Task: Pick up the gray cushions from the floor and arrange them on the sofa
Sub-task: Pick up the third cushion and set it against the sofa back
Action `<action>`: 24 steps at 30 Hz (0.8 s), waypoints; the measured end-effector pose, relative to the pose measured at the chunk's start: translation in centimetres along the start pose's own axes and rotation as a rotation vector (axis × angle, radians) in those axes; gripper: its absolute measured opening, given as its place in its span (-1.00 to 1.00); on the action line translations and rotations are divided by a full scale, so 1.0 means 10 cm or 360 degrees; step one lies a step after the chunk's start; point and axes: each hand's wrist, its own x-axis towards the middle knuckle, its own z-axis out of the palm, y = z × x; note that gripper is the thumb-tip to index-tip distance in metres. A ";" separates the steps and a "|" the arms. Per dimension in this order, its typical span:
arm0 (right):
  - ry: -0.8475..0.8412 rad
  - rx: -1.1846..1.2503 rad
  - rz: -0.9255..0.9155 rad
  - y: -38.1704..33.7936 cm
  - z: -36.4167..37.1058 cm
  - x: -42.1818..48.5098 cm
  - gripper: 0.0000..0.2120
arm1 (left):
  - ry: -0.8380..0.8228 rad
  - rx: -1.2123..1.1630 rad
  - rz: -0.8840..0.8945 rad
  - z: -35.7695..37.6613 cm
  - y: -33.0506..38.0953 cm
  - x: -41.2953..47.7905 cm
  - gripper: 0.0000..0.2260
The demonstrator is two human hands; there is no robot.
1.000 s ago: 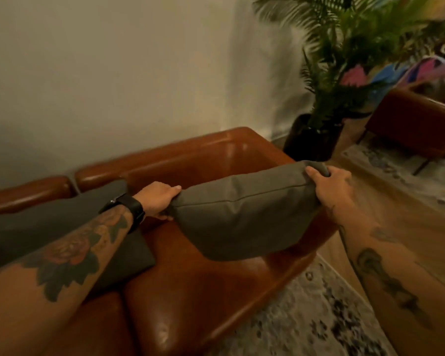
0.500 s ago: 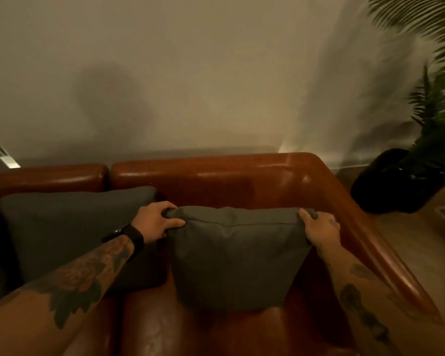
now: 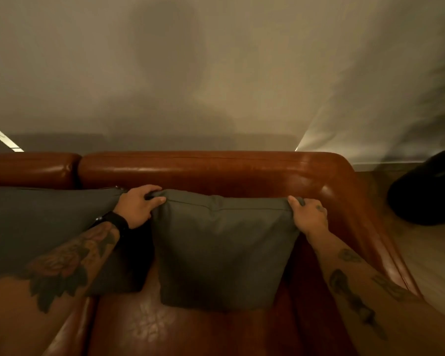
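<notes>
A living room: brown leather sofa (image 3: pixel 216 173) with gray cushions (image 3: pixel 224 247) against a wall (image 3: pixel 216 73)

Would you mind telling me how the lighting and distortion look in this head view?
Head view: dim, warm light; a soft shadow on the wall; glare on the sofa back; wide-angle bending at the edges; both cushions look murky.

Pretty dim, warm yellowish light overall, with a soft head-shaped shadow on the wall (image 3: pixel 216 73) and a bright streak low on its right. Sofa (image 3: pixel 216 170) leather catches shiny glare, everything's a bit soft, and the wide lens bends the edges.
</notes>
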 end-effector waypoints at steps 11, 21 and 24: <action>-0.0147 0.0505 -0.0155 -0.23 0.24 0.37 -0.31 | 0.0148 -0.0217 -0.0358 0.22 -0.07 0.32 -0.13; -0.0203 0.0713 -0.0043 0.01 0.49 0.38 -0.37 | 0.0135 -0.0926 -0.0542 0.62 0.01 0.33 -0.01; -0.0108 0.0673 -0.0076 -0.03 0.48 0.44 -0.69 | 0.0184 -0.0892 -0.0530 0.63 0.06 0.37 -0.09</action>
